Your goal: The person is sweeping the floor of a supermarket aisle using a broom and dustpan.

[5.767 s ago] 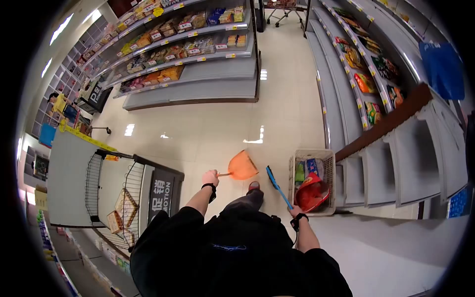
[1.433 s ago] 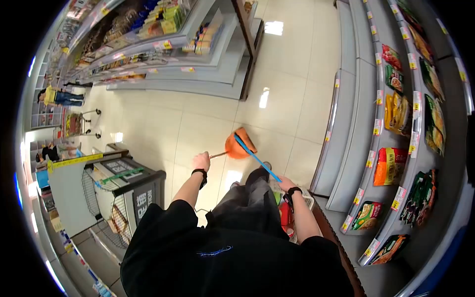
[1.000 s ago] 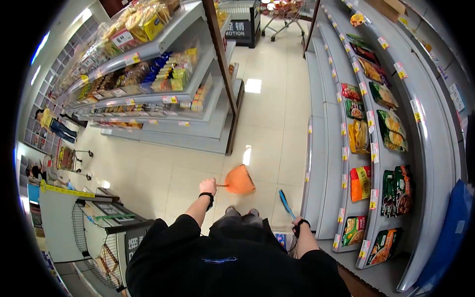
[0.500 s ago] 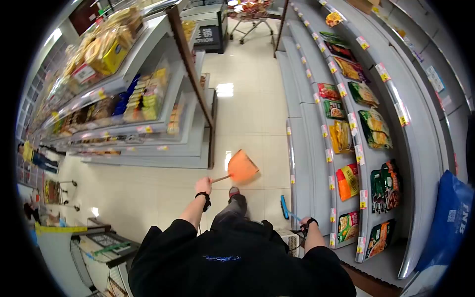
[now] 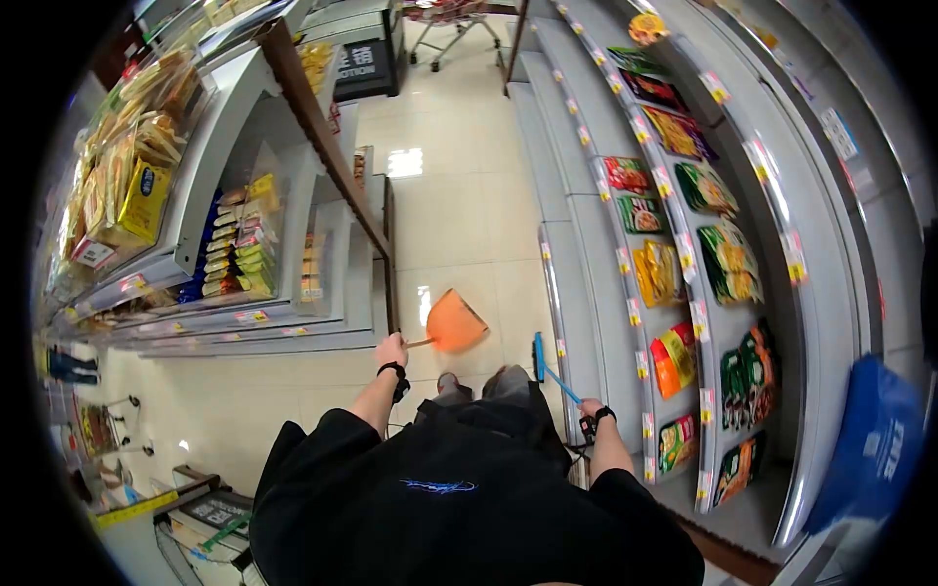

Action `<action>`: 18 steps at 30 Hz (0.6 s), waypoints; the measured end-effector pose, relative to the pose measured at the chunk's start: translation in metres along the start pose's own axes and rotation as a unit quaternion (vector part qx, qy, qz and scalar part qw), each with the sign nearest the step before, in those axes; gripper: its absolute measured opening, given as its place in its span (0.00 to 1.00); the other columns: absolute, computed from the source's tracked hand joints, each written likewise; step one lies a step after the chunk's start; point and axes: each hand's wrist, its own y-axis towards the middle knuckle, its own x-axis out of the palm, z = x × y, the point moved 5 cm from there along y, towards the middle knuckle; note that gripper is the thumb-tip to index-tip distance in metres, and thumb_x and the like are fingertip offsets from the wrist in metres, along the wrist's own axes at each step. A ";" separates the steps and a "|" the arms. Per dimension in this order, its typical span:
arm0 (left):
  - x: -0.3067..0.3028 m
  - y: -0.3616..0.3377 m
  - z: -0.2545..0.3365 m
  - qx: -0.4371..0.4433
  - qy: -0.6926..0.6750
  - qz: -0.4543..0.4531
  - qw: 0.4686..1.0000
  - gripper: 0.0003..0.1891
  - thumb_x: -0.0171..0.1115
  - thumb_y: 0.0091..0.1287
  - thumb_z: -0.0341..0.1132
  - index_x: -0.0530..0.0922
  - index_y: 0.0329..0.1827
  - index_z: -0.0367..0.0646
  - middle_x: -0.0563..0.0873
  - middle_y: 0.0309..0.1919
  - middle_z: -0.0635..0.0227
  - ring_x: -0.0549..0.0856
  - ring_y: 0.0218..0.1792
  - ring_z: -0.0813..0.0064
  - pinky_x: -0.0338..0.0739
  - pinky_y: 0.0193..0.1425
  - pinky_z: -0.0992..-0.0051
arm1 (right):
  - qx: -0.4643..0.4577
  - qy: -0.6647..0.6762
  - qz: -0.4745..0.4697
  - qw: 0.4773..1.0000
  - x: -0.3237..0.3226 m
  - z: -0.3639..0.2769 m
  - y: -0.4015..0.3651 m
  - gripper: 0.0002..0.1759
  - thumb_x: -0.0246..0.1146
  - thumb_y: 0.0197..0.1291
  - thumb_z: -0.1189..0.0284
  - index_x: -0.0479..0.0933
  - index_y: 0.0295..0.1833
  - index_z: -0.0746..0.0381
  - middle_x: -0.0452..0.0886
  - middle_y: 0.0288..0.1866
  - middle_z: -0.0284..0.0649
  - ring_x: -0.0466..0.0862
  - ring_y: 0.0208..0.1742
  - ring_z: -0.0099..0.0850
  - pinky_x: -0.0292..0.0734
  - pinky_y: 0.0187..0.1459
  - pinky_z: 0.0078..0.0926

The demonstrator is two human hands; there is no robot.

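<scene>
My left hand (image 5: 392, 349) is closed around the thin handle of an orange dustpan (image 5: 456, 322), whose wide pan is held out in front of my feet above the tiles. On the other side, my right hand (image 5: 592, 410) grips the blue handle of a small broom (image 5: 539, 357). Its narrow blue head points forward beside the lower right shelf. Dark bands circle both wrists. The ends of both handles are hidden by my hands.
Grey shelves (image 5: 562, 234) with several bagged foods (image 5: 672, 359) line the right side. A bread shelf (image 5: 225, 322) stands left. Ahead, a shopping cart (image 5: 451, 29) and a dark promotion bin (image 5: 366, 63) flank the tiled aisle (image 5: 459, 215). A blue bag (image 5: 865, 444) hangs at right.
I have moved a little along the aisle, and both feet now show. The broom has swung forward, its head farther from my body. The dustpan stays in front of me.
</scene>
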 end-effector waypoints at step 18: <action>-0.041 0.058 0.072 -0.160 -0.006 0.074 0.984 0.08 0.56 0.62 0.39 0.81 0.39 0.50 0.85 0.33 0.56 0.85 0.36 0.53 0.79 0.39 0.57 | 0.074 -0.123 -0.097 0.985 -0.195 -0.213 0.199 0.16 0.54 0.60 0.62 0.73 0.23 0.60 0.74 0.17 0.37 0.72 0.15 0.33 0.66 0.19 0.35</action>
